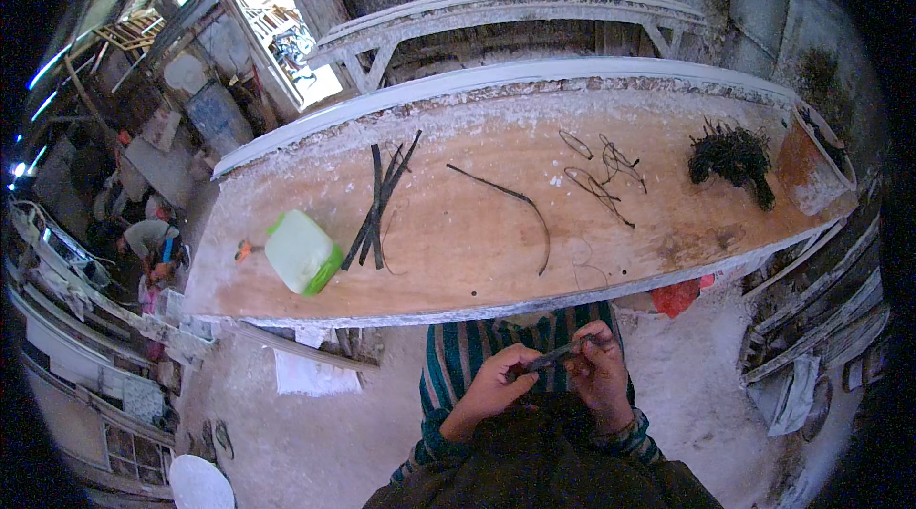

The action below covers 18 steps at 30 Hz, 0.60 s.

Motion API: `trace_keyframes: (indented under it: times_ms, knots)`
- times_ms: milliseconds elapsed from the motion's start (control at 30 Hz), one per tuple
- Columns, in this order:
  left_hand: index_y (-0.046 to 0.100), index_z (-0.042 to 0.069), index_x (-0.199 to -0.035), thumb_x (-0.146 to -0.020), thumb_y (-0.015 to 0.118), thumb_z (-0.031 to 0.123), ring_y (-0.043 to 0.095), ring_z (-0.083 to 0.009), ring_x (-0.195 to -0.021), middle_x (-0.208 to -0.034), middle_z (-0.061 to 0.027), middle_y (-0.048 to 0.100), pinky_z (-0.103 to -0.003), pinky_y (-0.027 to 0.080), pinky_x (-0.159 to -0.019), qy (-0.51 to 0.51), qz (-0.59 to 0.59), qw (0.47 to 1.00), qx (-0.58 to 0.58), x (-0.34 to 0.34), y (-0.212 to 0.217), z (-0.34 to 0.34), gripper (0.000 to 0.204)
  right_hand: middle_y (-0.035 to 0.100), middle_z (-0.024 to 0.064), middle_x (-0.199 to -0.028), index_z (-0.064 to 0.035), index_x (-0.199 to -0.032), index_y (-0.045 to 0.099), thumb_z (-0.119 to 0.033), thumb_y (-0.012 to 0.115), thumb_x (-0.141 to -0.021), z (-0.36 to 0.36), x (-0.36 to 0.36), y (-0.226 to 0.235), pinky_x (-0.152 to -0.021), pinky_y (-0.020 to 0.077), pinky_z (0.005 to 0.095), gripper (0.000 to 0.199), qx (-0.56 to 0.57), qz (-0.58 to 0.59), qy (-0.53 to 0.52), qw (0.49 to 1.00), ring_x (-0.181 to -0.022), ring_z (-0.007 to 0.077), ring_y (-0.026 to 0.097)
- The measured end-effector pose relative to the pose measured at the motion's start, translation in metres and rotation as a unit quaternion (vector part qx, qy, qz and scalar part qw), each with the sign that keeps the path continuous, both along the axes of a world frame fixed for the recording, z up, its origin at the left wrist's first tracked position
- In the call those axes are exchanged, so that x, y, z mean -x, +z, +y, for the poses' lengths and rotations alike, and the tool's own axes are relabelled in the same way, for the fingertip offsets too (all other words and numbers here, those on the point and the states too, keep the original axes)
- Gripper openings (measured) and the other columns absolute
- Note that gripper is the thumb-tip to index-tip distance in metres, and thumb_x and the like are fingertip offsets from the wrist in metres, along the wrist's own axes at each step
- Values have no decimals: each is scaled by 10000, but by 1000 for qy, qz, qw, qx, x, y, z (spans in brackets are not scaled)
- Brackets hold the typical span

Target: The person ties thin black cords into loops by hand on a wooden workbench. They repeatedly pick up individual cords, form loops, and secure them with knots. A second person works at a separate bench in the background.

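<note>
Close to my body, below the near edge of the wooden table (448,270), my left hand (496,383) and my right hand (599,371) grip a short dark strip (553,356) between them. Its left end lies in my left fingers and its right end is pinched in my right. On the tabletop ahead, several flat black strips (378,213) lie crossed, with one thin bent strip (515,196) to their right. Farther right are several thin dark loops (601,180) and a tangled dark bundle (730,161).
A pale jug-like container with green edges (301,251) and a small orange-handled object (245,249) sit at the table's left. A worn bucket (811,166) stands at its right end. Behind is a long bench (515,8); another person (151,240) bends down far left.
</note>
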<state>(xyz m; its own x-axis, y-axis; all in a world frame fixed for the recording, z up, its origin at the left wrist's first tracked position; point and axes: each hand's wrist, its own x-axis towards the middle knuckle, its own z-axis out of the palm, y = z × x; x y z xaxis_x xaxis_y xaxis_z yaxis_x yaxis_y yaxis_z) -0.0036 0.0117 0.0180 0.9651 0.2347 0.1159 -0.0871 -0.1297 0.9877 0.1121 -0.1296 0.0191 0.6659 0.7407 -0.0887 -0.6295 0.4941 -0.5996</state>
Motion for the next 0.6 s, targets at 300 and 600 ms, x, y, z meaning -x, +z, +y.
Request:
trace_keyframes:
  times_ms: [300, 600]
  knots:
    - [576, 17, -922, -815, 572, 46, 476, -77, -708, -781, 5, 532, -193, 374, -661, 147, 30, 980, 132, -3, -7, 4, 111, 554, 35, -818, -28, -905, 518, -26, 614, -754, -4, 2, 9, -709, 440, 226, 179, 75, -129, -47, 988, -736, 123, 541]
    - [589, 20, -898, -803, 570, 36, 492, -78, -700, -768, 9, 516, -203, 391, -624, 219, 13, 965, 144, -3, -25, 20, 99, 608, 108, -946, -25, -940, 529, -65, 619, -779, -7, 13, 31, -788, 440, 273, 188, 11, -141, 49, 989, -925, 193, 585]
